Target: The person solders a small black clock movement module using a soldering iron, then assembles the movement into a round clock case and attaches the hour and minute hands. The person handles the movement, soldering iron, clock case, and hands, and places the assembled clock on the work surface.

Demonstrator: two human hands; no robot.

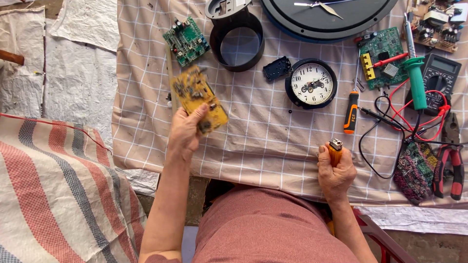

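Yellow circuit board (198, 99), blurred in the head view, sits in our left hand (185, 132): the grip is closed on its lower end, thumb across the face and fingers behind, so that the board tilts up and away above the checked cloth (253, 141) that covers the tabletop. Our right hand (335, 174) is wrapped in a closed grip around an orange lighter (335, 152), held upright near the front edge of the cloth, its metal head showing above the fist.

Just beyond the yellow board lies a green circuit board (186, 41), and beside that a black ring-shaped housing (239, 41). Between our two hands, further up the cloth, we see a small round clock (311, 84) with a white face, with a small black plastic cover (277, 68) near its upper left. A large dark clock face (326, 17) runs off the top edge.

To the right of the small clock lies an orange-and-black screwdriver (350, 113), then a second green board (381, 57), a green-handled soldering iron (416, 80) and a black multimeter (438, 78) with red and black leads (399, 122) looping toward us. Red-handled pliers (451, 163) lie at the far right. A striped fabric (53, 195) spreads to our left.
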